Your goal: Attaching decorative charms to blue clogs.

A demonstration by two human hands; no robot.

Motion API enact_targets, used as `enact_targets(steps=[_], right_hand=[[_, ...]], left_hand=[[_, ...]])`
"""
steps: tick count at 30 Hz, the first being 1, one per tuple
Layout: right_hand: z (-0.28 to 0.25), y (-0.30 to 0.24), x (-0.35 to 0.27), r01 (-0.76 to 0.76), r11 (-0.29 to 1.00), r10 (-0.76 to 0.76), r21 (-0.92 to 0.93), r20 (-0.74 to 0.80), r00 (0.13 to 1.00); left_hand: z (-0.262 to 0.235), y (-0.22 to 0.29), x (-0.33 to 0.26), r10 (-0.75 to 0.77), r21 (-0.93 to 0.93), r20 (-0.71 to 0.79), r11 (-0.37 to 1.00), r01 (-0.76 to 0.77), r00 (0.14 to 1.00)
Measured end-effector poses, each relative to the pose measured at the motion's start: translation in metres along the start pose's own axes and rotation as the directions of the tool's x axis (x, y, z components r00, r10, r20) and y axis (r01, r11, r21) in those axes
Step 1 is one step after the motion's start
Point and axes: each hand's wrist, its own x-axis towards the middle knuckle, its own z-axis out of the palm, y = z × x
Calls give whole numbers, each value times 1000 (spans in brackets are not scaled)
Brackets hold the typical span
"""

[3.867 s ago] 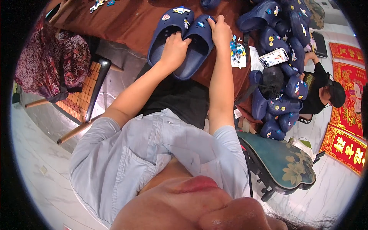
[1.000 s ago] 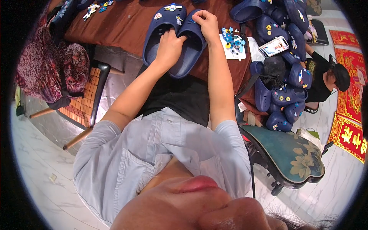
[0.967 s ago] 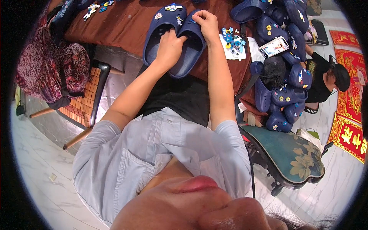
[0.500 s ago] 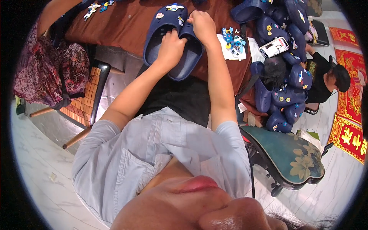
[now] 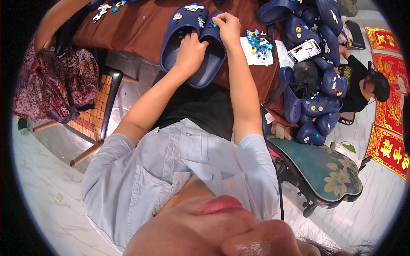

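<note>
A pair of navy foam clogs [image 5: 171,55] lies side by side on the brown-covered table, heels toward me. Charms sit on the left clog's toe, among them a white figure and a pinkish heart. My left hand [image 5: 191,52] is closed over the adjoining sides of the pair, its fingertips hidden in the foot openings. With thumb and finger pinched, my right hand [image 5: 228,30] is at the toe of the right clog [image 5: 209,64], on a small blue-and-white shoe charm [image 5: 214,24]. More blue, white and yellow charms [image 5: 260,48] lie on white paper to the right.
A pile of charmed navy clogs [image 5: 322,104] fills the table's right end, with a phone [image 5: 304,50] on it. Loose charms [image 5: 101,13] lie at far left. A teal chair [image 5: 316,170] stands at right, a wooden-slat chair [image 5: 87,115] at left. Other people sit at both sides.
My right hand has shifted slightly, its fingers now pinched and a blue charm showing beneath them on the right clog. My left hand stays in place on the pair.
</note>
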Motion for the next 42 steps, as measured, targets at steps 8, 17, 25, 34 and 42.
enact_targets(steps=[8,17,25,34,42], right_hand=[[-14,-9,-3,317,936,-294,-154,154,943],[-31,-1,17,536,816,-443,-216,363,820],[-13,-22,5,697,393,-530,-599,472,704],[-25,-1,17,493,550,-515,-674,191,836],[-91,35,-17,-15,823,-179,-568,-283,942]], left_hand=[[4,-5,0,31,23,-69,999,-30,997],[6,-7,2,8,-29,-34,1000,-9,999],[2,-6,1,-16,-73,-21,997,14,1000],[5,-6,3,3,-68,-19,998,-4,1000],[-11,-11,-2,-40,-113,14,993,41,999]])
